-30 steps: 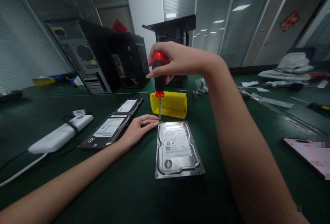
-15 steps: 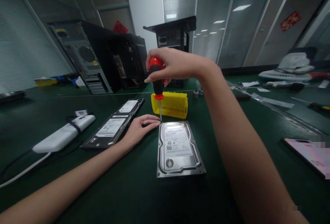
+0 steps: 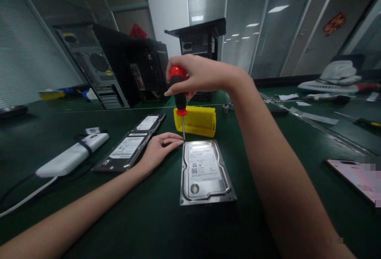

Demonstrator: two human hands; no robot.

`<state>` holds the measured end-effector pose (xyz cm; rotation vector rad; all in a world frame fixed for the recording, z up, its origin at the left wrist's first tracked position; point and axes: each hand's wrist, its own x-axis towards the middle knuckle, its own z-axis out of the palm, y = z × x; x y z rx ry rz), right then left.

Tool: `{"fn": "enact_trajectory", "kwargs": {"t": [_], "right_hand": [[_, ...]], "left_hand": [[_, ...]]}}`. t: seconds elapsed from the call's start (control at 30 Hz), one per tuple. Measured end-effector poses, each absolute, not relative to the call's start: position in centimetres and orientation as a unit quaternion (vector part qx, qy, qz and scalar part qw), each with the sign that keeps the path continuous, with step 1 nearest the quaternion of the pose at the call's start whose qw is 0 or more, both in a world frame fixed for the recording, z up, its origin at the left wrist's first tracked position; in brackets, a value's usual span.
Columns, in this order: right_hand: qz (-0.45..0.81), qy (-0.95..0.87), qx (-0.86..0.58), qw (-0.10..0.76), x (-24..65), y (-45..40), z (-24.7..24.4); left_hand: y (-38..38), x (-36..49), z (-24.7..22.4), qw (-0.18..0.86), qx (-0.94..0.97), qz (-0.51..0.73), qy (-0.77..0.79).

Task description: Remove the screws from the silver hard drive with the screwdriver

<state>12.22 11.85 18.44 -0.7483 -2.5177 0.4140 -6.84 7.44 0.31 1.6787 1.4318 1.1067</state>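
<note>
A silver hard drive [image 3: 205, 171] with a white label lies flat on the green table, label up. My right hand [image 3: 195, 74] is wrapped over the red and black handle of a screwdriver [image 3: 180, 92]. Its shaft points down, nearly upright, with the tip at the drive's far left corner. My left hand [image 3: 159, 147] rests on the table beside that corner. The thumb and fingers come together by the screwdriver tip; whatever is between them is too small to make out. Behind the drive stands a yellow plastic holder [image 3: 201, 122].
Two more hard drives [image 3: 127, 147] lie left of my left hand, near a white power strip [image 3: 73, 155] with cables. Computer cases [image 3: 113, 64] stand at the back. To the right are a phone [image 3: 354, 175], a second screwdriver [image 3: 367, 123] and a white keyboard [image 3: 327, 87].
The whole view has shifted very slightly. Both hands, the screwdriver and the hard drive keep nearly the same places relative to each other, the screwdriver tip still at the corner.
</note>
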Motion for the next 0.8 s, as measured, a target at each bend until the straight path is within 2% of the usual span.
{"fn": "enact_trajectory", "kwargs": {"t": [0.8], "right_hand": [[0.171, -0.919, -0.252, 0.252, 13.4, 13.0, 18.5]], "left_hand": [[7.7, -7.1, -0.1, 0.334, 0.645, 0.427, 0.538]]}}
